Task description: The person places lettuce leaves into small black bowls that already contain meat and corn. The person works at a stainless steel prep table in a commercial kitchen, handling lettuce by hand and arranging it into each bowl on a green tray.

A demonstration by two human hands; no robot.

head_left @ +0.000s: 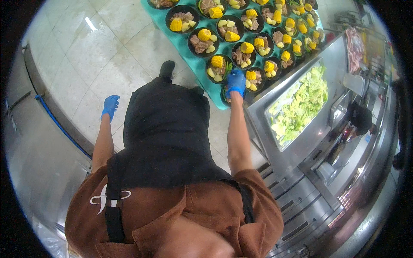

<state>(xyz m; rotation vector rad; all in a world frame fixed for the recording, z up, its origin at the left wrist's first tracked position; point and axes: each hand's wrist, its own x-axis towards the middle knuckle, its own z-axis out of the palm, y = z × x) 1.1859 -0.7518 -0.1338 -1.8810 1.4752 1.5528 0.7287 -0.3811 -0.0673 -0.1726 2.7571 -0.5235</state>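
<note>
My right hand [236, 82], in a blue glove, reaches over the near corner of a turquoise table [172, 36] crowded with black bowls. Its fingers are bent together and point down; whatever they grip is hidden. Green leaves [228, 67] show at its fingertips, along the edge of a bowl [217, 69] with corn, meat and pale chunks. Another bowl [254, 80] with corn and meat sits just right of the hand, and one more is partly covered below it. My left hand [110, 107], also blue-gloved, hangs over the floor with loosely curled fingers and nothing visible in it.
Right of the table stands a steel counter [264, 116] with a tray of chopped leafy greens [301, 101]. Raw meat [354, 49] lies farther back. Another person [360, 117] is at the far right. A steel cabinet [47, 146] lines my left side, beyond tiled floor [116, 56].
</note>
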